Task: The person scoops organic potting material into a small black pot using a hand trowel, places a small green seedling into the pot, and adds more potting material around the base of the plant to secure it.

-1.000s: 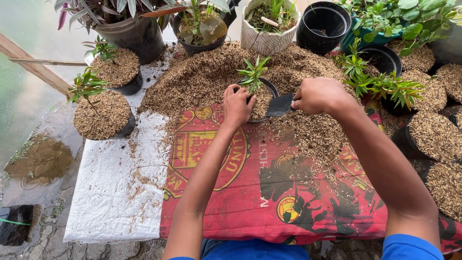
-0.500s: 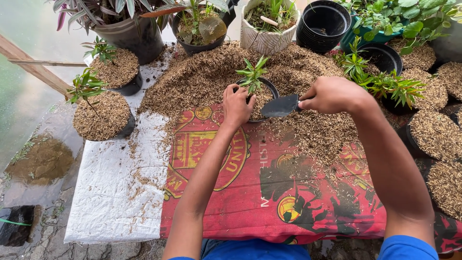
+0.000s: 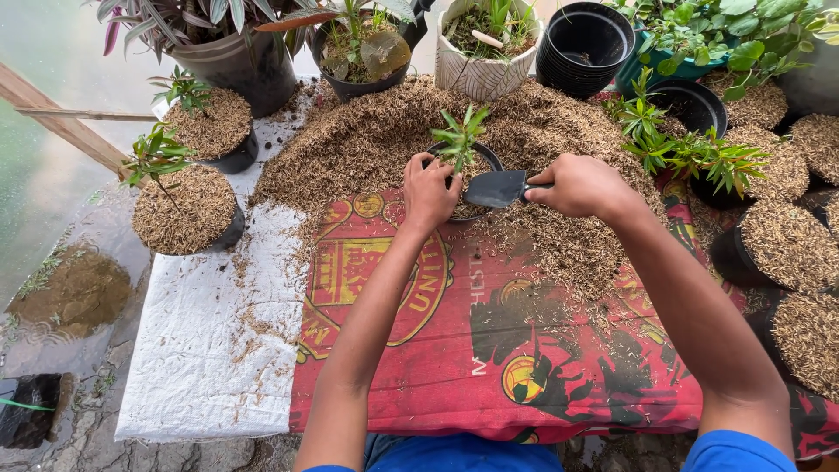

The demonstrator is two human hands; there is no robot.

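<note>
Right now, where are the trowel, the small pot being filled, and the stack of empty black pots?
trowel (image 3: 495,188), head view, on the dark blade, held in the right hand.
small pot (image 3: 488,157), head view, on its black rim, right of the seedling.
stack of pots (image 3: 559,70), head view, on the outer wall, left side.

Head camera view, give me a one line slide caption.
Left hand steadies a small black pot with seedling; right hand holds a black trowel.

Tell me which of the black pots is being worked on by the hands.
The small black pot at the edge of the husk heap, holding one seedling. The left hand grips its rim and the right hand holds a trowel over it; the others stand untouched.
</note>
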